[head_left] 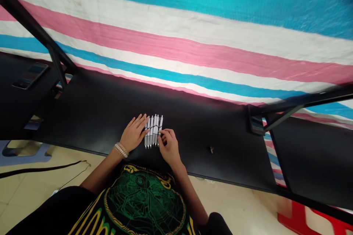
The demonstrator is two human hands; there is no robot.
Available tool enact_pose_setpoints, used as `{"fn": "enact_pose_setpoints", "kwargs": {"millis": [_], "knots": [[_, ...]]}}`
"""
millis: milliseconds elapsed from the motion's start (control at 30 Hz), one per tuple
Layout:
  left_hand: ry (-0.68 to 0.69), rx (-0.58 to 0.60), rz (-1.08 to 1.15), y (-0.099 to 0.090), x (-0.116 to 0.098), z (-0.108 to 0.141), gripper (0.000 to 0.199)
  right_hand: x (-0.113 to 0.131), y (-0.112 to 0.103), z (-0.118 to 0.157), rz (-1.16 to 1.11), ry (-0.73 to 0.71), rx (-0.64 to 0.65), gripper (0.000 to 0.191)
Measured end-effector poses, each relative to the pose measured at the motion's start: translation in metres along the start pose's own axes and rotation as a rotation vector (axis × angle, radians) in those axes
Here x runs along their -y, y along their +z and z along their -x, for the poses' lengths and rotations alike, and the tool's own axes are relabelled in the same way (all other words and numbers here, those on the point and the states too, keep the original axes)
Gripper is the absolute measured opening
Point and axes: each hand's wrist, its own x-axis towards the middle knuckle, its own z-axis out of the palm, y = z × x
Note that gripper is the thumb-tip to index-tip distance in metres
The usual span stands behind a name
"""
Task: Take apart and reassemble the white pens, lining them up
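**Row of white pens (153, 130) lies between left hand (134, 133) and right hand (168, 147)**

The pens lie flat and side by side on a black table top (110, 97), six or so in a tight group, with their metal tips toward the person. Their near ends line up closely, while the far ends are slightly uneven. The left hand lies open and nearly flat just left of the row, its fingers loosely apart and their tips against the nearest pens. The right hand is narrower, with its fingers curled at the row's right side. Its fingertips touch the pens, but whether they grip one cannot be told from this view.

As things lie, the pens are gathered and mostly aligned, and nothing visible binds or encloses them. A small dark metal piece (211, 149) stands well to the right of the right hand. A beaded bracelet (121, 150) circles the left wrist, and a green-and-gold printed T-shirt (143, 202) fills the view below both hands. Beyond the hands, past the table's far edge, hangs a striped pink, white and blue tarpaulin (176, 49).
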Motion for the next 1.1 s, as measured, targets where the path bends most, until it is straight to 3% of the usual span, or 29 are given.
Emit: {"fn": "enact_pose_setpoints", "kwargs": {"millis": [267, 733, 1100], "knots": [[0.004, -0.008, -0.005, 0.0006, -0.0005, 0.0001, 0.051, -0.0002, -0.0004, 0.0002, 0.005, 0.0, 0.004, 0.019], [0.004, -0.019, -0.04, 0.0027, -0.0001, 0.0027, 0.057, -0.0027, 0.0013, 0.0034, 0.012, -0.014, -0.019, 0.021], [-0.093, -0.133, 0.202, -0.0035, 0.0023, 0.0042, 0.049, 0.0005, 0.0016, 0.0071, 0.082, 0.0, -0.078, 0.02]]}}
